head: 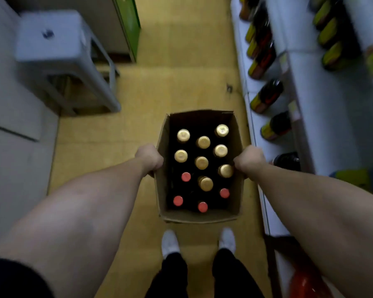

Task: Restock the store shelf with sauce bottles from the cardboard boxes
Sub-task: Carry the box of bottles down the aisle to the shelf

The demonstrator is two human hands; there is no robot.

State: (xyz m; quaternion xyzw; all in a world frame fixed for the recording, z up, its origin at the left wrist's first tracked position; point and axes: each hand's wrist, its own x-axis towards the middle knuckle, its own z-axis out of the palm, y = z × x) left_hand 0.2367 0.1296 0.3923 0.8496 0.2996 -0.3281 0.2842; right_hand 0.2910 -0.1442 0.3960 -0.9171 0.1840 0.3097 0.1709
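Note:
An open cardboard box is held over the floor in front of my feet. Inside stand several dark sauce bottles, some with gold caps and some with red caps. My left hand grips the box's left wall and my right hand grips its right wall, fingers curled over the rims. The white store shelf runs along the right, with dark bottles with yellow labels standing on it.
A grey plastic stool stands at the back left beside a grey cabinet. A green panel stands at the back. The yellow floor stretches ahead. A red item lies low at the right.

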